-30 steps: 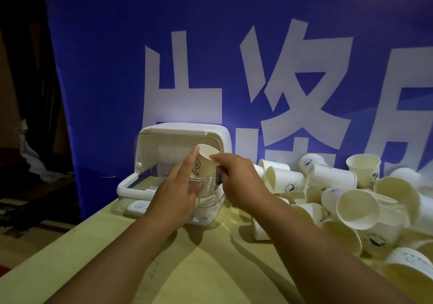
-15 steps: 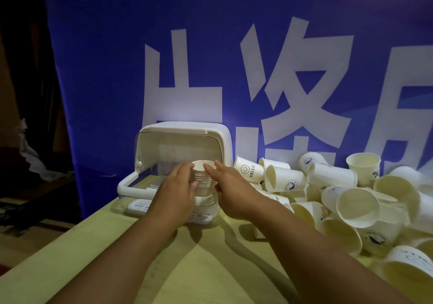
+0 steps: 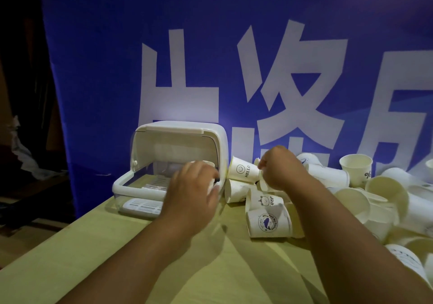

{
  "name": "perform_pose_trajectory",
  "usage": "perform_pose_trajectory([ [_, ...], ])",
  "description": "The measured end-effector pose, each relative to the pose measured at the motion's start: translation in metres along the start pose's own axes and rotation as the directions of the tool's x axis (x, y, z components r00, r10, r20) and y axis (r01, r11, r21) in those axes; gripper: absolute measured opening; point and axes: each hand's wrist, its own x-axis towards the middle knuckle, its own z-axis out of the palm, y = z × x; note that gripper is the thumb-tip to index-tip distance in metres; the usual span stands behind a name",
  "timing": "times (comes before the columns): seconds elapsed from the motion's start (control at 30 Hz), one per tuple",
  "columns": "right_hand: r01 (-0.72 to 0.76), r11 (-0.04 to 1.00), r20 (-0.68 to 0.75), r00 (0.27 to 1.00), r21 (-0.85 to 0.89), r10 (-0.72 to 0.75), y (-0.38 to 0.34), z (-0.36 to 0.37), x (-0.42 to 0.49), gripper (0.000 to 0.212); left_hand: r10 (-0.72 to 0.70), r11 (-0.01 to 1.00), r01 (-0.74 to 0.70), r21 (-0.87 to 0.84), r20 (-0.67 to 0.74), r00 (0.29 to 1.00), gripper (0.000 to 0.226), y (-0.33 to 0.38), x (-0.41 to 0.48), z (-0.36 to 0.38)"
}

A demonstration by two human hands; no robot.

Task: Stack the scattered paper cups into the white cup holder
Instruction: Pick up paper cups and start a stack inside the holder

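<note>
Leaving the cup holder [image 3: 178, 129], the right hand [image 3: 281, 170] grasps a loose cup [image 3: 264, 185]; left hand's [image 3: 192, 191] grip unclear.

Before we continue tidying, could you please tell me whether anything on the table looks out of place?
Yes: the cups lie heaped on the table right of the holder, most tipped on their sides, mouths pointing every way. The HELLO cup lies beside the holder's wall. No spill or damage shows.
</note>
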Motion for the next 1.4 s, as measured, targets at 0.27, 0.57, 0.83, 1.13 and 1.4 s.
perform_pose_trajectory([
  [0.27,-0.024,0.997,0.122,0.992,-0.077,0.033,0.007,0.001,-0.005,0.029,0.032,0.968,0.105,-0.228,0.528,0.848,0.027,0.049,-0.022,0.003],
  [0.57,-0.081,0.997,0.014,0.997,0.002,0.081,0.005,-0.015,-0.005,0.029,0.144,0.985,-0.065,-0.158,0.567,0.811,0.062,0.043,-0.025,0.034],
  [0.83,-0.021,0.932,-0.075,0.996,0.361,0.052,-0.004,-0.021,-0.007,0.075,0.067,0.95,0.099,-0.295,0.505,0.86,0.069,0.037,-0.021,0.036],
  [1.13,0.01,0.822,-0.17,0.98,0.569,0.106,-0.015,-0.018,-0.008,0.018,-0.034,0.914,0.061,-0.401,0.075,0.997,0.062,-0.002,0.001,-0.006],
  [1.4,0.155,0.735,-0.277,0.96,0.66,0.047,-0.044,-0.011,-0.019,0.009,-0.348,0.786,0.229,-0.574,-0.106,0.931,0.089,-0.042,0.013,-0.006],
])
